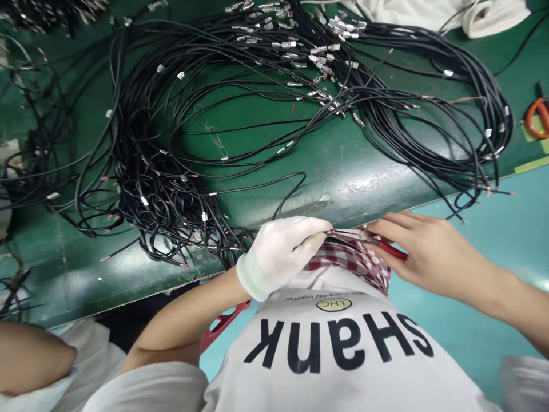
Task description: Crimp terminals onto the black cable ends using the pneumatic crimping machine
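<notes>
My left hand (283, 252), in a white glove, is closed in a pinch on the end of a thin black wire (274, 197) that loops up onto the green table (343, 166). My bare right hand (422, 254) is closed around a small red-handled tool (392, 250), whose metal tip meets the wire end between both hands. Both hands hover just off the table's front edge, above my white shirt and a red checked cloth (351, 260).
A large tangle of black wires (141, 171) with metal terminals and bare copper ends covers the table. Another bundle (429, 114) loops at the right. Orange-handled scissors (538, 117) lie at the far right edge. White cloth (429, 14) sits at the back. Another person's arm (30, 357) shows bottom left.
</notes>
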`<state>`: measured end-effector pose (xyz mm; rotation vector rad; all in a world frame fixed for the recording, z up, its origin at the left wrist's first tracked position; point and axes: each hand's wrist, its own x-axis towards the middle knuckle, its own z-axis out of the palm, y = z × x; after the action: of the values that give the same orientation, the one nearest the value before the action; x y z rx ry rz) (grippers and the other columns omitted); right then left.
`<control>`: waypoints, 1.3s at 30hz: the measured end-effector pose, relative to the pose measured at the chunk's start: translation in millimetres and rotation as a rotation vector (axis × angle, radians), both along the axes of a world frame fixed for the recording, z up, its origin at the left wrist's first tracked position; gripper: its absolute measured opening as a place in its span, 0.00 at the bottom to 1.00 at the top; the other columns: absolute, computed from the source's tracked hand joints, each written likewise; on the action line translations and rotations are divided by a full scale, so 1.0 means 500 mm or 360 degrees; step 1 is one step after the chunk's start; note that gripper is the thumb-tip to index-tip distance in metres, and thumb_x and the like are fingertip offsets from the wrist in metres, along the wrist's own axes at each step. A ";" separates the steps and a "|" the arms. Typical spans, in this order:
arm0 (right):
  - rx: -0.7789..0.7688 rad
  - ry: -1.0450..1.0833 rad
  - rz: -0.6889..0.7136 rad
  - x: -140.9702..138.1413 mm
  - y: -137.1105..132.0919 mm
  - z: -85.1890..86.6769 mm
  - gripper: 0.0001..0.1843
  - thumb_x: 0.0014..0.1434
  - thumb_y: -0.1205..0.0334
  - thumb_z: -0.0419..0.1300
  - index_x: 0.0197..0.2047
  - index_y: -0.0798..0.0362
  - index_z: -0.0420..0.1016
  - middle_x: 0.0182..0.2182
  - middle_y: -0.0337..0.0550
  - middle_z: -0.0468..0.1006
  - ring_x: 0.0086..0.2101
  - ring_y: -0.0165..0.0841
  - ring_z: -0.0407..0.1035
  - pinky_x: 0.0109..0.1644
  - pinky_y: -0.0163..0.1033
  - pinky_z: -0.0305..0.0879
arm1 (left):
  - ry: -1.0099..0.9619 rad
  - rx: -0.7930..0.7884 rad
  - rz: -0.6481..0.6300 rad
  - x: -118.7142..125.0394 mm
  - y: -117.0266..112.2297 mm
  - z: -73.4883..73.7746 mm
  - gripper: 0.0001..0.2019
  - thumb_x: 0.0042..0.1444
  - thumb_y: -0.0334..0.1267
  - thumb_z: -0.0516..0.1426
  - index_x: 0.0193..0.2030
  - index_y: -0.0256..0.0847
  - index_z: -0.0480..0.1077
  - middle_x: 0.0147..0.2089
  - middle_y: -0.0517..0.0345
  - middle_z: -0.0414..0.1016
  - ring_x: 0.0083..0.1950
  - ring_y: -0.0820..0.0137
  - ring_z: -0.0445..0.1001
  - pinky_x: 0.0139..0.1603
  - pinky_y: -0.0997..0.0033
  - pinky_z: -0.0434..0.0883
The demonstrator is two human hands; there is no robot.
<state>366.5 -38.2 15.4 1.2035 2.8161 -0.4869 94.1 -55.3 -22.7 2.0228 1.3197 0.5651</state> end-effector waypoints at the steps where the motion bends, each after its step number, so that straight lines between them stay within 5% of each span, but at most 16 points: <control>1: 0.0006 -0.0009 -0.0002 -0.001 -0.001 0.001 0.10 0.68 0.58 0.54 0.50 0.50 0.72 0.37 0.46 0.79 0.35 0.40 0.74 0.34 0.43 0.62 | 0.0002 0.0011 -0.0002 0.000 0.000 -0.001 0.11 0.67 0.36 0.55 0.48 0.47 0.79 0.46 0.66 0.84 0.44 0.73 0.82 0.48 0.76 0.73; 11: -0.0079 -0.0014 0.0041 0.002 -0.016 0.011 0.09 0.70 0.59 0.52 0.47 0.51 0.71 0.33 0.42 0.76 0.33 0.38 0.72 0.33 0.41 0.58 | 0.0057 -0.0024 -0.0111 0.002 -0.015 0.010 0.10 0.67 0.36 0.53 0.43 0.44 0.77 0.40 0.66 0.83 0.39 0.73 0.79 0.41 0.73 0.69; 17: -0.0879 0.0160 -0.0081 0.021 -0.050 0.030 0.11 0.72 0.54 0.51 0.47 0.48 0.72 0.34 0.40 0.76 0.31 0.33 0.70 0.35 0.39 0.58 | -0.0072 0.0035 -0.0324 -0.004 -0.064 0.027 0.12 0.68 0.35 0.51 0.37 0.40 0.75 0.27 0.65 0.75 0.27 0.74 0.71 0.32 0.70 0.64; 21: -0.1235 0.0102 -0.0178 0.028 -0.068 0.039 0.15 0.72 0.51 0.51 0.38 0.49 0.70 0.28 0.39 0.74 0.27 0.32 0.65 0.31 0.39 0.54 | -0.0167 -0.0070 -0.0447 -0.001 -0.083 0.031 0.15 0.69 0.35 0.50 0.35 0.38 0.75 0.25 0.63 0.72 0.26 0.75 0.68 0.32 0.70 0.64; 39: -0.1406 0.0147 -0.0251 0.039 -0.086 0.030 0.17 0.71 0.49 0.51 0.36 0.50 0.69 0.23 0.37 0.68 0.24 0.29 0.54 0.29 0.37 0.51 | -0.0153 -0.0322 -0.0540 -0.008 -0.077 0.041 0.18 0.70 0.35 0.46 0.36 0.39 0.76 0.28 0.61 0.76 0.29 0.74 0.72 0.35 0.71 0.66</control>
<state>385.8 -81.5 30.5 1.1693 2.0946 -1.5899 89.8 -93.7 -2.1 1.9666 0.9100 0.3515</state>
